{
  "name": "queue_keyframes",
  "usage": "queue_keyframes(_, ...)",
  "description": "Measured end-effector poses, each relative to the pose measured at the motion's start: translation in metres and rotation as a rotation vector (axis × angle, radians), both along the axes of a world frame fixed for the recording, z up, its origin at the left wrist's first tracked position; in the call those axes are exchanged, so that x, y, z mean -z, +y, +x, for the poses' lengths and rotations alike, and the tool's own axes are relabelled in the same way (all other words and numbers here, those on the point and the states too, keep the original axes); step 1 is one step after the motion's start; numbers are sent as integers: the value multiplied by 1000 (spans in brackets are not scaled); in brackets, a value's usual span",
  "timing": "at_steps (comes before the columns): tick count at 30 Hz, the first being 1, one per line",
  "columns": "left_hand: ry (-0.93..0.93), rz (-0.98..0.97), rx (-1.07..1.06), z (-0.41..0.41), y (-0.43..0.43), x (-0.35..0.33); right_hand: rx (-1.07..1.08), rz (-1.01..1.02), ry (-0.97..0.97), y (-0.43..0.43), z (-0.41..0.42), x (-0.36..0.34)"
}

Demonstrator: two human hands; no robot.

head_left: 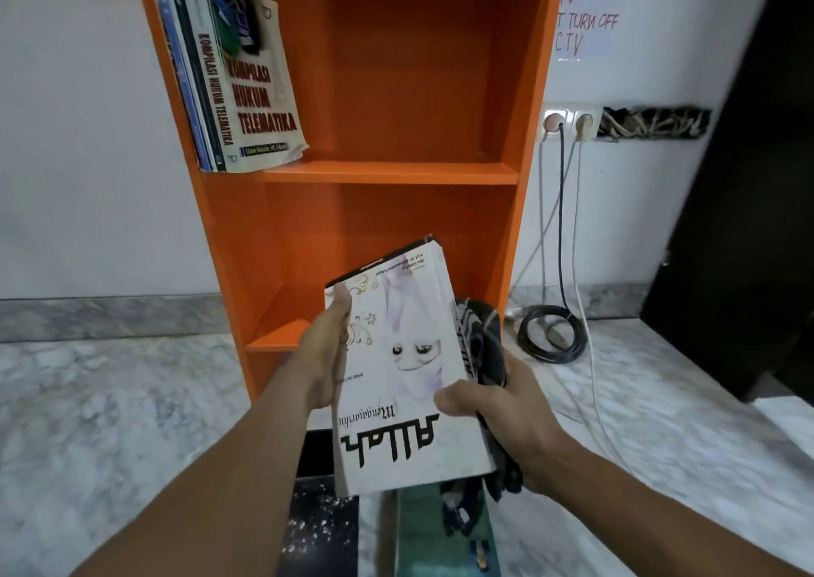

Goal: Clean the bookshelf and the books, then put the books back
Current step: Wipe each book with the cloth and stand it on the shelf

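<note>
The white book (405, 378) is held in the air in front of the lower part of the orange bookshelf (383, 173), with its cover facing up and its title upside down to the person. I judge the main risk is a slip: the right hand (506, 418) keeps a dark cloth (484, 338) against the book's right edge, so its grip on the book is shared and may be weak. If the book falls, it can land on the two books on the floor (321, 528) just below. The leaning books (246, 92) on the upper shelf, far left, could also slide down if the shelf is bumped.

The left hand (323, 356) holds the book's left edge, its thumb lying on the cover; its other fingers are hidden behind. The right thumb presses on the cover near the right edge, and the right fingers are curled round the cloth and under the book.
</note>
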State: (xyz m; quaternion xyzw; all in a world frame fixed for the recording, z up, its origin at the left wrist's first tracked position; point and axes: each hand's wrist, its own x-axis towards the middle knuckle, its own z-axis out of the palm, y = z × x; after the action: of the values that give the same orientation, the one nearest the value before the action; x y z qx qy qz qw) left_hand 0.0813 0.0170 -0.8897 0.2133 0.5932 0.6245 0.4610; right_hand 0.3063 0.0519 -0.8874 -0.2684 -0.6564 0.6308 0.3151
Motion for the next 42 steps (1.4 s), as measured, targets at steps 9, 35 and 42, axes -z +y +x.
queue_keyframes(9, 322, 70, -143, 17, 13, 12, 603, 346, -111, 51, 1, -65)
queue_keyframes(35, 420, 165, -570, 25, -8, -65, -280, 1669, -330, -28, 13, 25)
queue_keyframes(42, 508, 160, -355, 31, -11, -48, 610, 1245, -358, 55, -36, -92)
